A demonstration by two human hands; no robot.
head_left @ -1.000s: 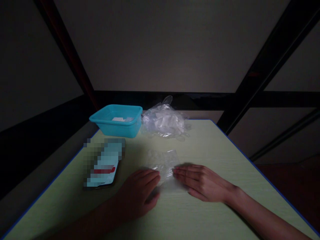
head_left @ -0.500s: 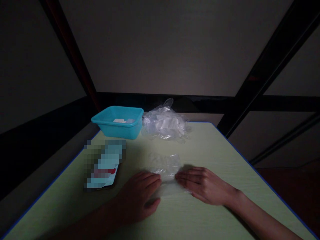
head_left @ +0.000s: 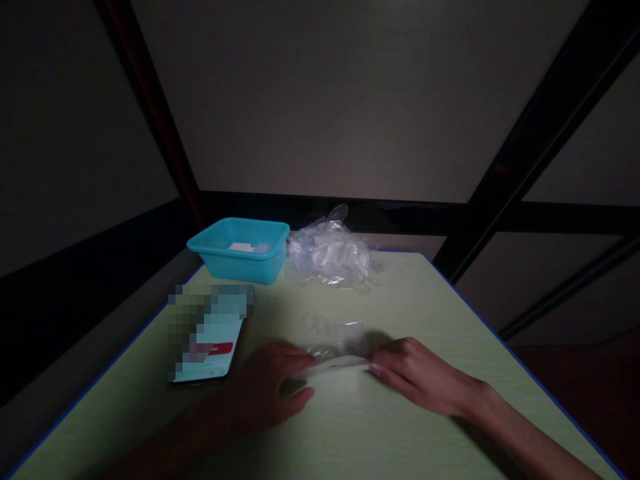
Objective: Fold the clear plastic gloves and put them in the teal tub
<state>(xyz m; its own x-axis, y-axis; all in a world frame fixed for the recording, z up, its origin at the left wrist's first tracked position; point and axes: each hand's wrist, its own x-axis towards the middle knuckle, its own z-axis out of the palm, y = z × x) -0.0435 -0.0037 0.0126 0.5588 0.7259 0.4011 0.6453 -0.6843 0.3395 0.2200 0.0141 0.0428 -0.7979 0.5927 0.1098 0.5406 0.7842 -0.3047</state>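
A thin, clear plastic disposable glove (head_left: 335,337) lies crumpled on the table between my hands, its near edge raised in a shallow arc. My right hand (head_left: 423,373) pinches that edge at its right end, thumb and fingers together. At the left end, the fingers of my left hand (head_left: 270,383) rest on the plastic, while the thumb sticks out apart from them. Shadow and blur obscure the left fingertips. Farther back sits a heaped pile of similar clear plastic gloves (head_left: 330,257), some finger shapes poking out.
A turquoise plastic basket (head_left: 240,268) with small white items inside stands at the far left, beside the pile. In front of it lies a phone (head_left: 215,340) with a lit, partly pixelated screen. The pale table (head_left: 400,433) has a blue edge and meets a wall behind.
The glove's near edge has been lifted and folded up from the table. My right fingers have closed on its right end. The view has tilted up slightly.
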